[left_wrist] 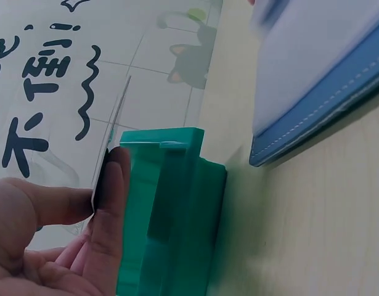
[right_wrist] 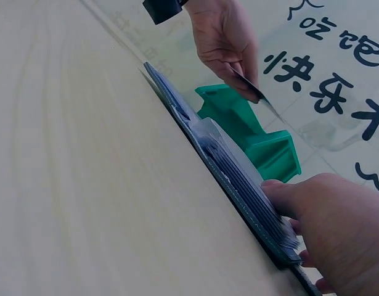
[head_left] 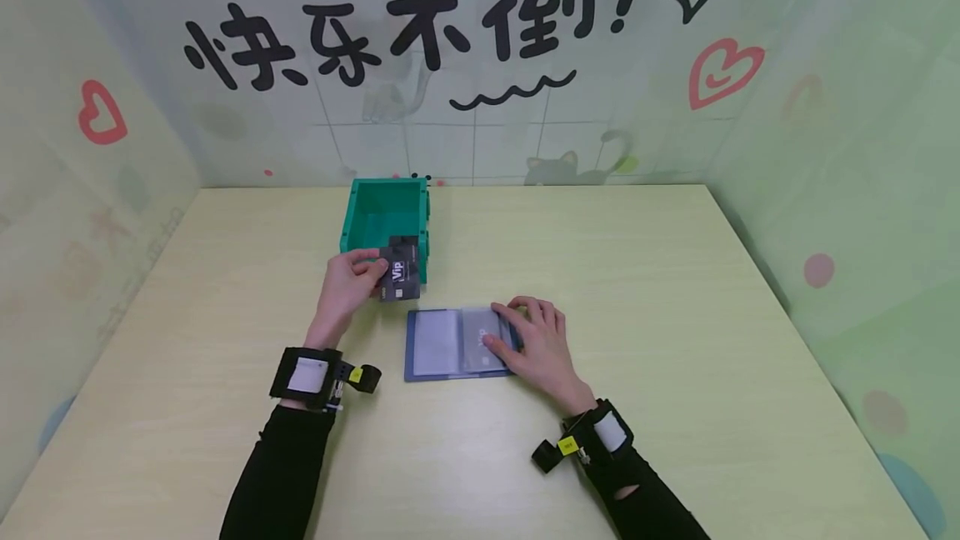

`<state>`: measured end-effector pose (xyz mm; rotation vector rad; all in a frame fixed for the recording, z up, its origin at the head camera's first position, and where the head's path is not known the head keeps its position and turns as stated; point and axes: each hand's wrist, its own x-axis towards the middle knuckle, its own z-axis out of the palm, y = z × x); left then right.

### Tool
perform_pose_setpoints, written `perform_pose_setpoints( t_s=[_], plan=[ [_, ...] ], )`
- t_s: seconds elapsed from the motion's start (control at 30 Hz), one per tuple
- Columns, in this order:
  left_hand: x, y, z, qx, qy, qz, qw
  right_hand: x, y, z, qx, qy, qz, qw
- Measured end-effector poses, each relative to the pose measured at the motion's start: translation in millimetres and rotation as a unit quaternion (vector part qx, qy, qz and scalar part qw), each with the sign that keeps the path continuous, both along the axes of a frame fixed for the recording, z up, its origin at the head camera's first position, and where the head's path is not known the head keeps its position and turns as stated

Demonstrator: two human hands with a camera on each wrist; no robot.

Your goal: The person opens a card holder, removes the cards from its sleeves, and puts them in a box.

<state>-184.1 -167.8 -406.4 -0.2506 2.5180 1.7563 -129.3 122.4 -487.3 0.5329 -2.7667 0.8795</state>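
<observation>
My left hand [head_left: 354, 280] pinches a dark card marked "VIP" [head_left: 405, 275] between thumb and fingers, above the near end of a green bin [head_left: 385, 183]. Another dark piece shows behind the card's top edge; whether it is a second card is unclear. In the left wrist view the card [left_wrist: 101, 179] appears edge-on. A blue card holder [head_left: 409, 348] lies spread on the table, with clear plastic sleeves [head_left: 437, 344]. At its right side my right hand [head_left: 538, 346] holds it, thumb on the stacked sleeves [right_wrist: 238, 176] and the other fingers around the edge.
The pale wooden table [head_left: 675, 340] runs back to a printed backdrop [head_left: 450, 132] with dark lettering. Similar curtains [head_left: 847, 215] flank it on both sides. The green bin stands near the table's back edge, behind and left of the card holder.
</observation>
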Motion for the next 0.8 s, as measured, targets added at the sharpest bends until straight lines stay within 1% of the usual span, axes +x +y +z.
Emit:
perform_pose_setpoints(
  t_s=[0.1,0.3,0.53,0.67,0.8],
  plan=[
    [-5.5,-1,2.1,-0.005,0.003,0.010,0.9999,0.1,0,0.3,0.001,0.002,0.000,1.000],
    [-14.9,1,3.2,0.003,0.005,0.025,0.9997,-0.4,1,0.0,0.004,0.005,0.001,1.000],
    [-22.7,7,4.2,-0.005,0.007,0.029,0.9995,-0.7,0,0.9,0.007,0.007,0.000,1.000],
    [-28.6,10,3.2,-0.025,0.018,0.037,0.9988,-0.6,0,1.5,0.007,0.007,-0.001,1.000],
    [-34.9,15,0.1,-0.066,0.047,0.050,0.9954,-0.5,0,0.7,0.007,0.007,-0.001,1.000]
  ],
)
